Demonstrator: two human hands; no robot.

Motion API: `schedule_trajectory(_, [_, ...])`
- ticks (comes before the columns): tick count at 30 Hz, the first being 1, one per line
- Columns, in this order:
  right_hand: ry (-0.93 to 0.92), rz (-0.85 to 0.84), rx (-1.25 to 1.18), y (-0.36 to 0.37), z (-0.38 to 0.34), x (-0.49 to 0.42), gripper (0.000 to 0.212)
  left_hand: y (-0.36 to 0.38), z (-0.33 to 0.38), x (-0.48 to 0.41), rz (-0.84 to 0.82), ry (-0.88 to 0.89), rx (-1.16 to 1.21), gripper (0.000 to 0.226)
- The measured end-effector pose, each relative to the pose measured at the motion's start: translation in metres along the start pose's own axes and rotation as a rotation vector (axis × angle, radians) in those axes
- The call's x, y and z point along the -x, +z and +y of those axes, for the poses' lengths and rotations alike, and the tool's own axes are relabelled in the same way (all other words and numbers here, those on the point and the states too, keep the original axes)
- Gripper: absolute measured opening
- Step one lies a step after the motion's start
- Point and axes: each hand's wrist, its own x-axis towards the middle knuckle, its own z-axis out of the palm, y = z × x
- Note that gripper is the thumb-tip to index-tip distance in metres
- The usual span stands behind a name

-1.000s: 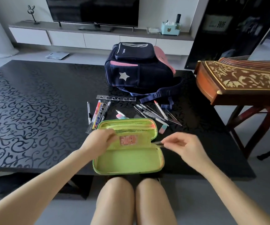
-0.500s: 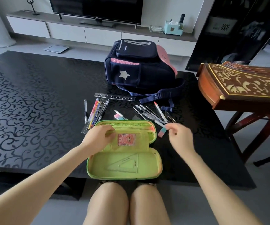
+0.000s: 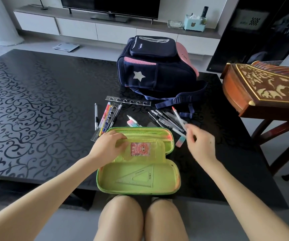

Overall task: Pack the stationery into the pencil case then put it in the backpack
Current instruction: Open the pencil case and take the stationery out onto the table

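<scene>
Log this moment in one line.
left hand: holds pencil case flap | right hand: at pens, grip unclear | set square: in case | backpack: untouched

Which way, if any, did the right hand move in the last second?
Yes. The right hand moved away from the person, from the right edge of the pencil case to the pens beside the eraser.

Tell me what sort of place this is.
Most likely a home living room: a television sits on a low white media cabinet, and a carved wooden zither stands beside the black patterned table.
</scene>
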Motion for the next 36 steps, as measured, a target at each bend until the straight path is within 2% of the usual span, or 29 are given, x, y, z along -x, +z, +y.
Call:
schedule_trajectory(2, [-0.292, -0.16, -0.187, -0.005, -0.027, 0.022, 0.019, -0.001, -0.001, 0.001, -0.024, -0.02, 0.013, 0.03])
schedule_trajectory(5, [-0.617, -0.359, -0.102, 0.002, -0.047, 0.049, 0.024, -0.003, -0.002, 0.004, -0.032, -0.057, 0.018, 0.033])
schedule_trajectory(9, [-0.739, -0.524, 0.038, 0.007, -0.055, 0.05, 0.022, -0.009, -0.005, 0.008, 0.065, -0.111, 0.053, 0.021])
schedule_trajectory(11, [-0.707, -0.583, 0.019, 0.005, -0.061, 0.042, 0.022, -0.015, -0.015, 0.006, 0.152, -0.218, 0.074, 0.017])
schedule_trajectory(14, [-0.532, -0.516, -0.088, 0.005, -0.072, 0.022, 0.018, -0.024, -0.035, -0.002, 0.209, -0.421, 0.028, 0.019])
schedule_trajectory(19, [-0.403, -0.471, -0.094, 0.023, -0.09, -0.016, 0.011, -0.027, -0.046, -0.026, -0.006, -0.628, 0.007, 0.036])
schedule_trajectory(25, [-0.165, -0.417, -0.056, 0.065, -0.092, -0.064, 0.019, -0.031, -0.052, -0.042, -0.1, -0.652, 0.088, 0.003])
schedule_trajectory(27, [-0.088, -0.44, 0.01, 0.087, -0.083, -0.087, 0.024, -0.038, -0.058, -0.047, -0.093, -0.661, 0.271, 0.01])
schedule_trajectory(30, [0.045, -0.567, 0.088, 0.121, -0.072, -0.122, 0.034, -0.055, -0.067, -0.055, -0.039, -0.667, 0.544, 0.013])
schedule_trajectory(36, [0.152, -0.739, 0.271, 0.176, -0.055, -0.166, 0.042, -0.061, -0.08, -0.074, 0.024, -0.64, 0.629, 0.009])
